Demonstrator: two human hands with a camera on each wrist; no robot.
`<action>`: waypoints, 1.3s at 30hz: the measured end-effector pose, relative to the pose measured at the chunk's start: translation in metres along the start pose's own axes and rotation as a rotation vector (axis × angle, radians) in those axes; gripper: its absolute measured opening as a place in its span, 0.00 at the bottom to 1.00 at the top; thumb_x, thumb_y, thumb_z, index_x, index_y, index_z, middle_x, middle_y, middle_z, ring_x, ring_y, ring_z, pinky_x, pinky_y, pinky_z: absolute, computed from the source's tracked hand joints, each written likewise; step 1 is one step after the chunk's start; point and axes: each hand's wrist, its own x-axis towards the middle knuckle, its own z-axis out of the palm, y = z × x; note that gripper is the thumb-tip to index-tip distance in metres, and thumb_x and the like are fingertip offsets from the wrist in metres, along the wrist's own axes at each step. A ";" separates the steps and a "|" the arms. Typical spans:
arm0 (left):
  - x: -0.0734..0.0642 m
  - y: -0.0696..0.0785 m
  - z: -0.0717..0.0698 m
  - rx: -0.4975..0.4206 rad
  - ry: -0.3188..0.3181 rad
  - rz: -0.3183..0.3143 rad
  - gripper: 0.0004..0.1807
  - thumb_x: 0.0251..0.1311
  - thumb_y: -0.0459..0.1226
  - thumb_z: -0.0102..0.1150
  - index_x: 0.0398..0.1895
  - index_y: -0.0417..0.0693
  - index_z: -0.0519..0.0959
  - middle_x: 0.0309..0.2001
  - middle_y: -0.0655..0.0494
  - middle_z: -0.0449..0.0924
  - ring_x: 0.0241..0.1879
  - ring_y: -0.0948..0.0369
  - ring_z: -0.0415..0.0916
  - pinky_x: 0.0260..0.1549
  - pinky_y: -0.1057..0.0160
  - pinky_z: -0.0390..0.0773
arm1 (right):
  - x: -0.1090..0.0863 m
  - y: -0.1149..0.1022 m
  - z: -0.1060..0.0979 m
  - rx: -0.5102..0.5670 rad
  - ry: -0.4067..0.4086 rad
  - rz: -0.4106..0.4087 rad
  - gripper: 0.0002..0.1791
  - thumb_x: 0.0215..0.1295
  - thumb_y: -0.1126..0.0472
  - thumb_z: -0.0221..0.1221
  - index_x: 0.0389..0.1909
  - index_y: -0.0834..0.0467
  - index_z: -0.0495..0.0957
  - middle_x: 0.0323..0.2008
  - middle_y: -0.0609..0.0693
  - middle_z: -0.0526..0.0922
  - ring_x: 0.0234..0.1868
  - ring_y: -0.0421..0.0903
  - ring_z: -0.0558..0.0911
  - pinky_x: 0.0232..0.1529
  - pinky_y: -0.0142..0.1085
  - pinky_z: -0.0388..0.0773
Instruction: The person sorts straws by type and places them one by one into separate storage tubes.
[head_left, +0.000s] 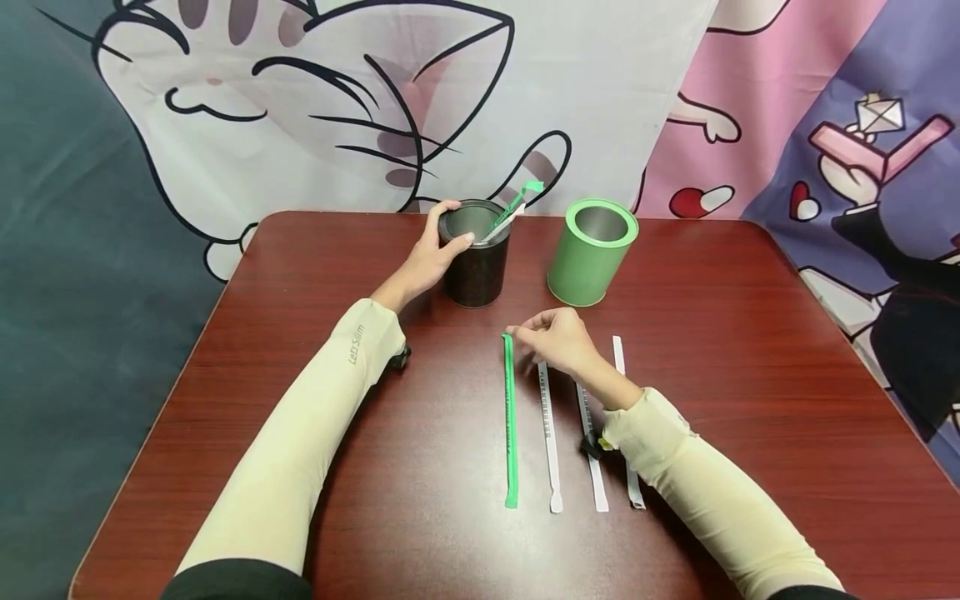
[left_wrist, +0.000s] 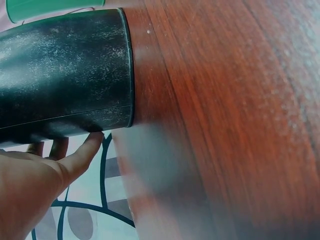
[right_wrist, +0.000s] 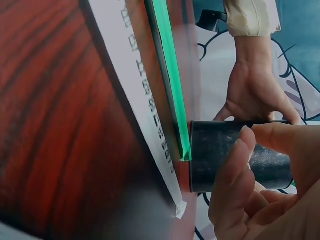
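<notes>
My left hand [head_left: 426,265] grips the black can [head_left: 476,275] at its rim, thumb over the near edge. A green strip and a white strip [head_left: 504,223] stick up out of that can. My right hand [head_left: 561,340] hovers by the top end of a long, thin green strip [head_left: 512,425] lying on the table. In the right wrist view its thumb and fingers [right_wrist: 232,175] are bent towards each other, with nothing visible between them. Just right of the green strip lies a printed white strip [head_left: 550,442]. The strips look like slim wrapped sticks; their exact kind is unclear.
A green can [head_left: 588,258] stands right of the black one. Two more pale strips, one a white strip [head_left: 618,354], lie partly under my right forearm. The reddish-brown table [head_left: 750,375] ends at a cartoon-printed cloth [head_left: 600,92] behind.
</notes>
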 end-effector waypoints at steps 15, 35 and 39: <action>0.011 -0.033 0.002 0.012 0.045 0.026 0.29 0.60 0.46 0.54 0.62 0.65 0.55 0.61 0.59 0.60 0.54 0.62 0.65 0.55 0.62 0.58 | -0.001 0.010 0.015 0.013 -0.026 -0.049 0.14 0.50 0.54 0.67 0.26 0.62 0.81 0.19 0.58 0.83 0.18 0.53 0.81 0.22 0.42 0.77; 0.009 -0.024 -0.002 0.015 0.020 -0.008 0.30 0.60 0.47 0.55 0.63 0.66 0.54 0.61 0.57 0.61 0.54 0.61 0.64 0.56 0.59 0.59 | 0.005 0.013 0.017 -0.100 -0.049 -0.018 0.17 0.42 0.56 0.72 0.29 0.61 0.80 0.17 0.48 0.82 0.15 0.46 0.81 0.20 0.36 0.75; 0.002 -0.007 -0.001 -0.002 -0.007 -0.006 0.31 0.60 0.43 0.54 0.65 0.56 0.53 0.63 0.53 0.58 0.55 0.58 0.64 0.56 0.60 0.58 | 0.004 0.012 0.016 -0.190 -0.036 -0.028 0.16 0.40 0.53 0.73 0.26 0.58 0.81 0.15 0.45 0.81 0.14 0.42 0.80 0.23 0.35 0.75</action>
